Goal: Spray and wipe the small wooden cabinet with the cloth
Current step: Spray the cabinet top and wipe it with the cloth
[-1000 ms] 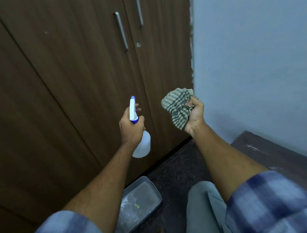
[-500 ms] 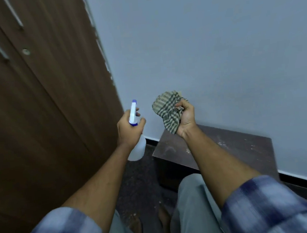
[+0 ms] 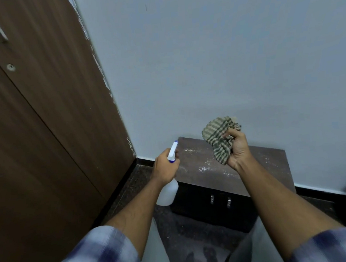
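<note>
From my feed, the left hand (image 3: pixel 164 169) grips the spray bottle (image 3: pixel 169 190), and the right hand (image 3: pixel 238 150) clutches the bunched checked cloth (image 3: pixel 219 139). Both hover over the dusty small wooden cabinet (image 3: pixel 261 169), which sits low against the wall (image 3: pixel 203 55).

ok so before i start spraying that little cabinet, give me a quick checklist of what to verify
1. Spray bottle gripped in left hand: ok.
2. Nozzle aimed toward the small wooden cabinet: ok, it points roughly over the top's left end.
3. Cloth ready in right hand: ok, bunched up above the top.
4. Cabinet top free of objects: ok, only whitish specks on it.
5. Liquid left in the bottle: cannot tell.
6. Cabinet doors closed: ok, as far as visible.
</note>
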